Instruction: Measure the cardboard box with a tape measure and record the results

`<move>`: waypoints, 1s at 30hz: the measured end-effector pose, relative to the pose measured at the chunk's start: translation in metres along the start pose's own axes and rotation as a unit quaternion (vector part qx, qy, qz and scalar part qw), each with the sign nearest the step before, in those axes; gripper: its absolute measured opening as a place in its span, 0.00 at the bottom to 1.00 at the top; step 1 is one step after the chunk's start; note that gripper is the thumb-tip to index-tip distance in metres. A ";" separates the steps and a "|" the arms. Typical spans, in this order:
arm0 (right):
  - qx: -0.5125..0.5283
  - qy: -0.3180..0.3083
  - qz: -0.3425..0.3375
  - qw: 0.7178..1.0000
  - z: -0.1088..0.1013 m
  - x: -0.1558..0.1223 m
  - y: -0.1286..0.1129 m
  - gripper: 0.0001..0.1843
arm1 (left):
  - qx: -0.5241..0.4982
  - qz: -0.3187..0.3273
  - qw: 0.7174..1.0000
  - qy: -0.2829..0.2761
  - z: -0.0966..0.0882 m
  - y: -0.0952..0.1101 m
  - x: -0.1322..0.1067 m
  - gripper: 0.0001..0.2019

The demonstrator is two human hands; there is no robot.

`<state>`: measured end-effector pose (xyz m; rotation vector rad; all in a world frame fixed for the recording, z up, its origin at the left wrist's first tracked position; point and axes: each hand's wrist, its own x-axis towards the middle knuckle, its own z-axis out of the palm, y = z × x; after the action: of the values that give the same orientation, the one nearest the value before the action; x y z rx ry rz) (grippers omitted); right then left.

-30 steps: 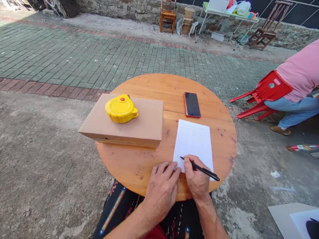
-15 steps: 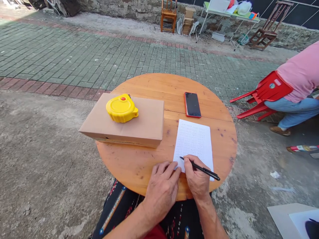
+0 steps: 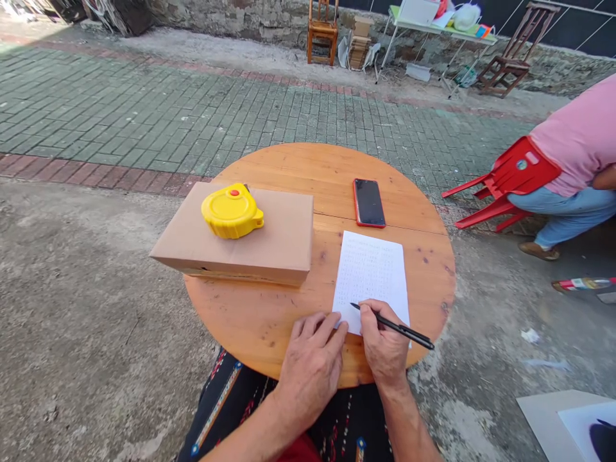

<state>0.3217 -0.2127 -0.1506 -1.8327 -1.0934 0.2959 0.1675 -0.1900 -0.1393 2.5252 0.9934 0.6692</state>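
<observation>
My right hand (image 3: 385, 343) grips a black pen (image 3: 402, 329), its tip at the lower left part of a white sheet of paper (image 3: 370, 273). Rows of small handwriting cover much of the sheet. My left hand (image 3: 312, 356) lies flat with its fingers stretched out, the fingertips on the sheet's lower left corner and the table beside it. Above the sheet is a phone (image 3: 369, 203) with a red edge and a dark screen. To the left, a yellow tape measure (image 3: 231, 212) with a red button rests on a closed cardboard box (image 3: 283, 224).
Everything lies on a round wooden table (image 3: 240, 314). At right a person in a pink top (image 3: 584, 135) sits on a red plastic chair (image 3: 520, 170). Wooden chairs and a folding table (image 3: 445, 29) stand along the far wall. A bottle (image 3: 580, 284) lies at the right.
My right hand and the pen have shifted slightly right along the sheet. My left hand stays in place on the paper's corner. The view has moved a little.
</observation>
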 end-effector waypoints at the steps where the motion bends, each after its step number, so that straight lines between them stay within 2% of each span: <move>1: -0.001 0.000 -0.006 1.000 0.000 0.000 -0.001 0.11 | 0.000 0.000 1.000 0.002 0.000 0.000 0.000 0.18; 8: -0.020 0.007 -0.045 0.999 0.000 0.003 -0.008 0.10 | -0.006 -0.007 1.000 -0.001 0.000 0.001 0.001 0.18; 30: -0.038 0.008 -0.051 0.998 0.002 0.004 -0.009 0.10 | -0.010 -0.012 1.000 -0.008 0.003 -0.001 -0.002 0.18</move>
<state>0.3183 -0.2068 -0.1433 -1.8363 -1.1974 0.1825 0.1676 -0.1911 -0.1426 2.4930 1.0042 0.6483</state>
